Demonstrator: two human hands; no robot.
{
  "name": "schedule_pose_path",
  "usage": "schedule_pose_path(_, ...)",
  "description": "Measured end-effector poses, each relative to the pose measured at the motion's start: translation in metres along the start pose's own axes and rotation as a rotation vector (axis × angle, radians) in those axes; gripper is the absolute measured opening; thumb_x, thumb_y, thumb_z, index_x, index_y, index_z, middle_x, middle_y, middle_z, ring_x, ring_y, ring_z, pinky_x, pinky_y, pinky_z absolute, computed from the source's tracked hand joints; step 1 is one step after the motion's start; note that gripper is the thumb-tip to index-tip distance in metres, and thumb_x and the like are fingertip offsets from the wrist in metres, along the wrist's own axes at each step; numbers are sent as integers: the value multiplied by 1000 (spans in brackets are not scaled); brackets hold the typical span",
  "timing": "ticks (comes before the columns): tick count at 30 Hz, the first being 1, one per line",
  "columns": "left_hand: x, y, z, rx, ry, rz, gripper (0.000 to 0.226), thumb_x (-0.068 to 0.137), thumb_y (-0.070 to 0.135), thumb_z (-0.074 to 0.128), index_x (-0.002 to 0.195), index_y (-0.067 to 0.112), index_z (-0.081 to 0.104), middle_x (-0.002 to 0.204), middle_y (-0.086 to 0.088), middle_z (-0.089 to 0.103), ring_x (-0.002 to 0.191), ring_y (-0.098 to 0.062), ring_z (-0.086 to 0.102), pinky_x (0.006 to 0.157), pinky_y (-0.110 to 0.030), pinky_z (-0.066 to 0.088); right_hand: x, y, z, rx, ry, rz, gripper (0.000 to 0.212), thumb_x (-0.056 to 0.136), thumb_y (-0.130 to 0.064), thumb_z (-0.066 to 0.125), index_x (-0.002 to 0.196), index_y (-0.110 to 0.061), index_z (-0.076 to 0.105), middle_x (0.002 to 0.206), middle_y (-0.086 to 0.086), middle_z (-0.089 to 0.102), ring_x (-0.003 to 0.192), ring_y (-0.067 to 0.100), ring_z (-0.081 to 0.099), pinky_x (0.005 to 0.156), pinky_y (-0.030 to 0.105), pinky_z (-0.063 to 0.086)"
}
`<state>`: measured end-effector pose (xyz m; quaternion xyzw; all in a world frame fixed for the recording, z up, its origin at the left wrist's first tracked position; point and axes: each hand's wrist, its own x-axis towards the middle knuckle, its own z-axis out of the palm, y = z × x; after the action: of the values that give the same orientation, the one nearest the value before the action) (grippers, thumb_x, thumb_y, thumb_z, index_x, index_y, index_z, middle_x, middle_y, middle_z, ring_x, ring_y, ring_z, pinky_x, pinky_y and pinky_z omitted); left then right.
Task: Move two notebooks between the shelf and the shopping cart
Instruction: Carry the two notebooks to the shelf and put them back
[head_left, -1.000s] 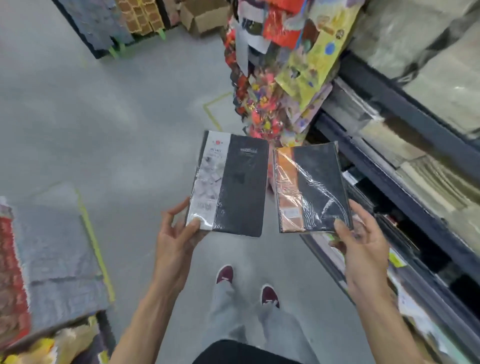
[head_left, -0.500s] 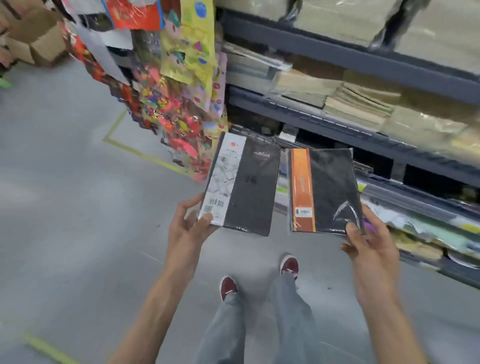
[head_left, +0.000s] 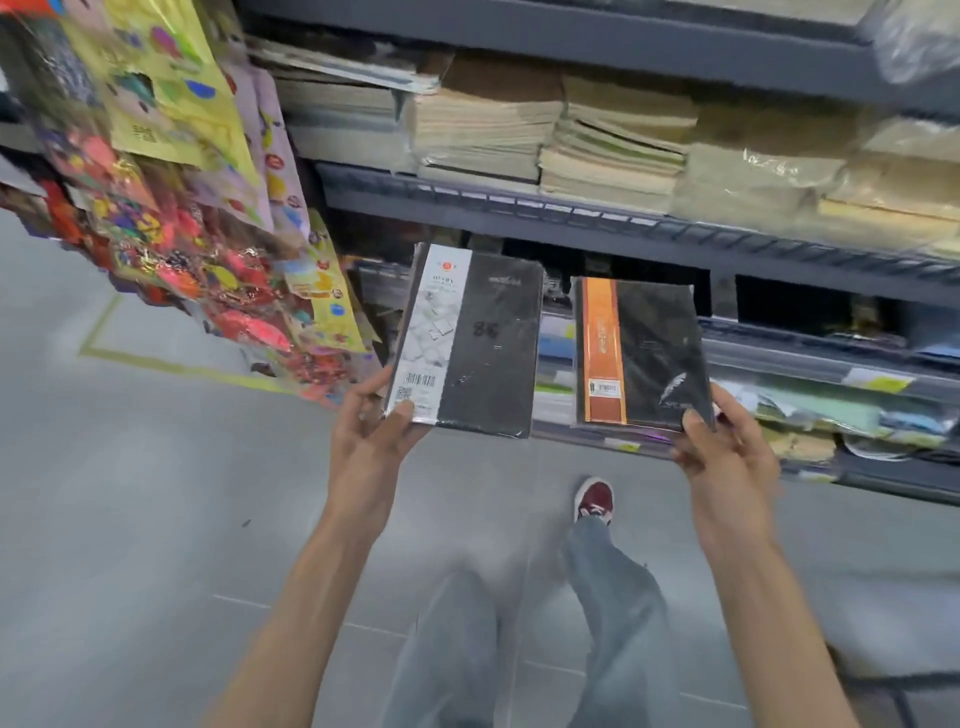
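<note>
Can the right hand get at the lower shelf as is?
Likely yes: the right hand, gripping the orange-band notebook, is just before the lower shelf, nothing between, though it is stocked.

"DIARY" on white-banded notebook (head_left: 470, 338) (faint)

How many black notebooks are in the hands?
2. The white-striped notebook is in the left hand, and the orange-striped notebook is in the right hand. The shelf behind holds stacks that may hide more.
</note>
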<state>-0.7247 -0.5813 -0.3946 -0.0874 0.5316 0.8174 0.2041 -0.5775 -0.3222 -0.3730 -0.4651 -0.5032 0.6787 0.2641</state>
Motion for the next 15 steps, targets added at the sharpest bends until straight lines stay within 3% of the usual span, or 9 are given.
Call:
schedule_pose_path(11,53,-31,15,47,-43,59,37,97,-6,54,132,8,54,133,-17,63,123,-35,61,89,-35,56,50,31,0,84,59,-38,40,95,-3,63,131,-20,63,73,-8,62,57,5,58,69,24,52)
schedule_pose_path(15,70,-41,28,60,-55,125,39,97,-4,55,134,7,53,129,-14,67,118,-31,65,89,-35,56,78,46,8,89,43,-66,42,95,-6,65,133,-23,62,76,2,59,61,8,59,70,24,55)
